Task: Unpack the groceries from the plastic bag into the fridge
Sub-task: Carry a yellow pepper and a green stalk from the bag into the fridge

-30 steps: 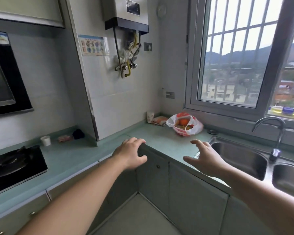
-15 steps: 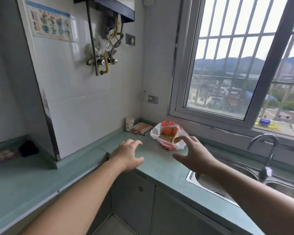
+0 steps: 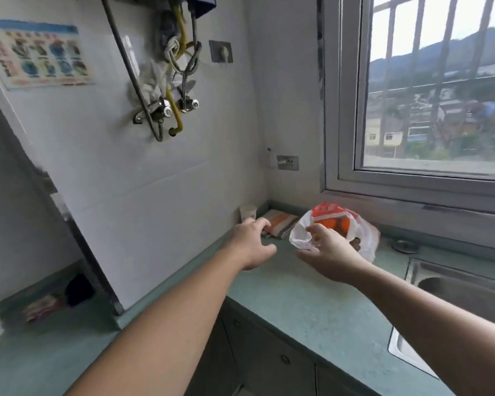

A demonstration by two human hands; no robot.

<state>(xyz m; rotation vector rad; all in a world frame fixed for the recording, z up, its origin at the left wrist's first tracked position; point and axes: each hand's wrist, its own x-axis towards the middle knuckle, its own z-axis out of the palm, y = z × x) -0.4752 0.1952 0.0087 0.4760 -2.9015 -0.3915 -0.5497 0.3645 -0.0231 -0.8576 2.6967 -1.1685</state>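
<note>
Two hands reaching over the green counter [image 3: 312, 304], plastic bag [image 3: 363, 238] of oranges [image 3: 333, 224] sitting under the window, right hand [image 3: 330, 252] touching its rim with loose spread fingers, left hand [image 3: 253, 242] hovering beside, fingers relaxed, holding nothing.

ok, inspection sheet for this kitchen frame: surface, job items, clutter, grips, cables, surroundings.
Surface: green countertop, runs into the corner under the window.
Job's things: plastic bag on the counter, mouth open, orange fruit showing inside; fridge not in view.
Clutter: paper cup in the corner, striped folded cloth beside it, drain stopper near the sink.
Grips: right hand open, fingertips at the bag's rim; left hand open, over the counter beside the cloth.
Cables: hoses hanging on the wall.
Surroundings: barred window, sink, wall socket.
</note>
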